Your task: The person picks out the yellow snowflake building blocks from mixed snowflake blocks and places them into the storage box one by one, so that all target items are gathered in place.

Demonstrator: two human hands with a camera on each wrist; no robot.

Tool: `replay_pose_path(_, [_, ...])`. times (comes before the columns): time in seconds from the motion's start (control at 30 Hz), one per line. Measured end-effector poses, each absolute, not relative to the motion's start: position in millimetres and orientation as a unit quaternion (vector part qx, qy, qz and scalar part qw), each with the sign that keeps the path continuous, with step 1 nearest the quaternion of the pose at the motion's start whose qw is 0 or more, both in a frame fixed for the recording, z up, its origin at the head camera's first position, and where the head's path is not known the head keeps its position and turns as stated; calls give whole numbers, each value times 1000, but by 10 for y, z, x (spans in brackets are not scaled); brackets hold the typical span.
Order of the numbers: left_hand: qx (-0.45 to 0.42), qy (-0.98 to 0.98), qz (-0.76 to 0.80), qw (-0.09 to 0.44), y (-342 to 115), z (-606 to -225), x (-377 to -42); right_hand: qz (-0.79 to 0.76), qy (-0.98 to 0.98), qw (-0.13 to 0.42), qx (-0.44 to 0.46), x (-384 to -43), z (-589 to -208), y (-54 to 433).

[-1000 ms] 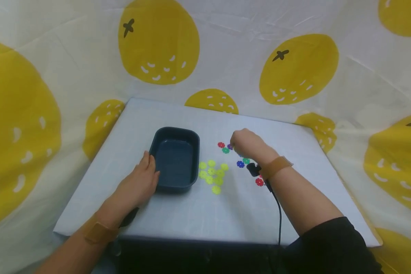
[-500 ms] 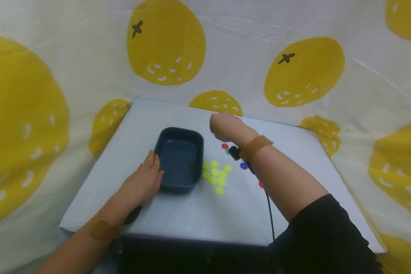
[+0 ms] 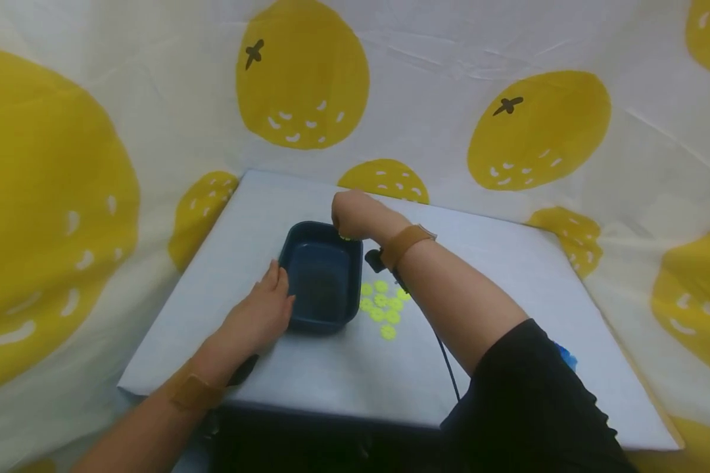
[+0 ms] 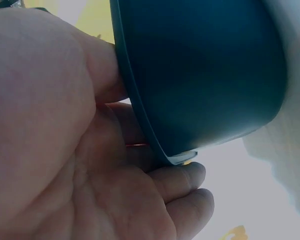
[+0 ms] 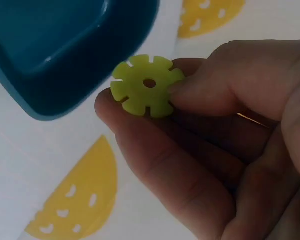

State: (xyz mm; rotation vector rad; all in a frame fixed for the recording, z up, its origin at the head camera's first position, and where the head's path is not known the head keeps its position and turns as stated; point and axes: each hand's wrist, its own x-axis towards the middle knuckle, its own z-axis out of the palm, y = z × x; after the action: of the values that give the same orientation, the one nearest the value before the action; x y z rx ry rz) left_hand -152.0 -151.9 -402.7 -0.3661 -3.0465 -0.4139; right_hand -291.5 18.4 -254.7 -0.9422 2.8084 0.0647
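A deep, dark teal rectangular tray stands left of the middle of the table. My left hand holds its left rim; in the left wrist view the fingers bend at the tray's edge. Over the tray's far right corner is my right hand. Its thumb and fingers pinch a yellow-green notched plastic disc with a hole in the centre, as the right wrist view shows. That disc is mostly hidden under the hand in the head view.
Several loose yellow-green discs lie just right of the tray, partly near my right forearm. Blue pieces show beside the right sleeve. A black cable hangs from the right wrist. A fruit-print curtain stands behind the table.
My right hand has moved left, from above the multicoloured discs to the tray's far right corner. The left hand keeps its place on the tray. The head view has shifted slightly.
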Motion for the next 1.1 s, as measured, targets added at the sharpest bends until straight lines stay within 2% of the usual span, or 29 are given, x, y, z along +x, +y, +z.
replay_pose_path(0.23, [-122,-986,-104,37,-1488,-4007,-1500,-65,948,124,-285,-3031,-2739,2])
replay_pose_path(0.47, [-113,-985,-129,23,-1459,-3987,-1499,-189,958,165,-137,-3196,-3118,-160])
replay_pose_path(0.57, [-117,-983,-141,22,-1432,-3993,-1499,-205,960,165,-93,-3236,-3263,-183])
replay_pose_path(0.83, [-107,-980,-165,2,-1322,-3995,-1438,-223,960,164,-46,-3272,-3555,-152])
replay_pose_path(1.1, [-111,-980,-167,5,-1277,-3994,-1396,-269,946,178,-19,-3291,-3684,-152])
